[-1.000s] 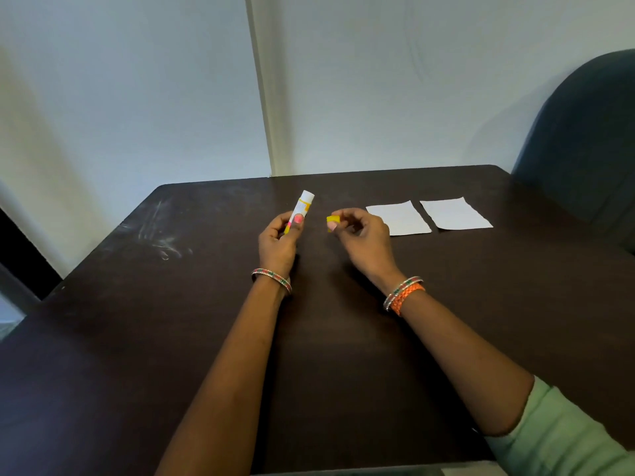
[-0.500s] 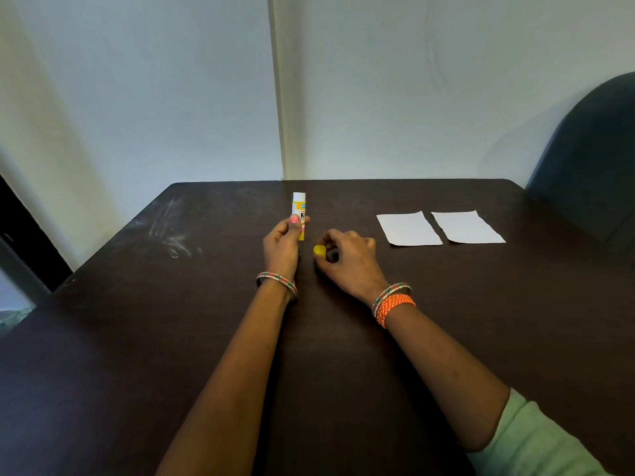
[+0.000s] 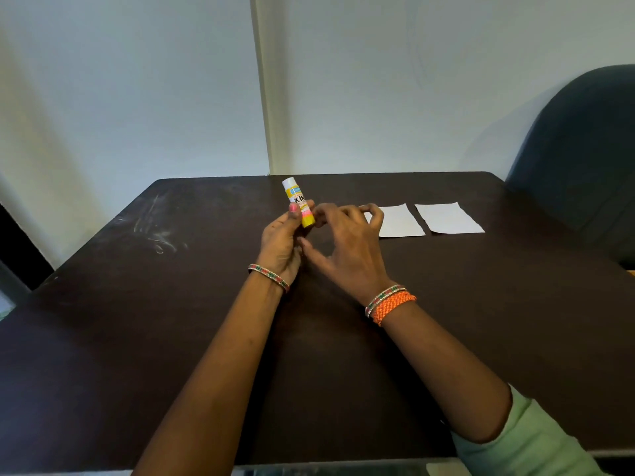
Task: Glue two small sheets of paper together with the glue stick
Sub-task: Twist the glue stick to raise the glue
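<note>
A pale green sleeve [image 3: 525, 438] is seen at the nearest edge of the dark table [image 3: 137, 338], on the right forearm. Farther in, an orange braided band [image 3: 393, 305] and a beaded bangle are worn on the right wrist, and a beaded bangle [image 3: 269, 277] on the left wrist. Beyond the bangles, the glue stick [image 3: 298, 202] is gripped by the left hand [image 3: 280, 247] near its yellow lower end, thumb and fingers curled round it, and is held nearly upright above the table, white end up. Just to the right of the glue stick the right hand [image 3: 347, 245] is held with fingers loosely curled; whether anything is pinched in them cannot be told. To the right of the glue stick, two white sheets of paper [image 3: 400, 221] [image 3: 448, 218] lie flat side by side, slightly apart. White scuff marks [image 3: 156, 231] are seen to the left of the glue stick. A dark chair [image 3: 584, 159] stands at the far right.
</note>
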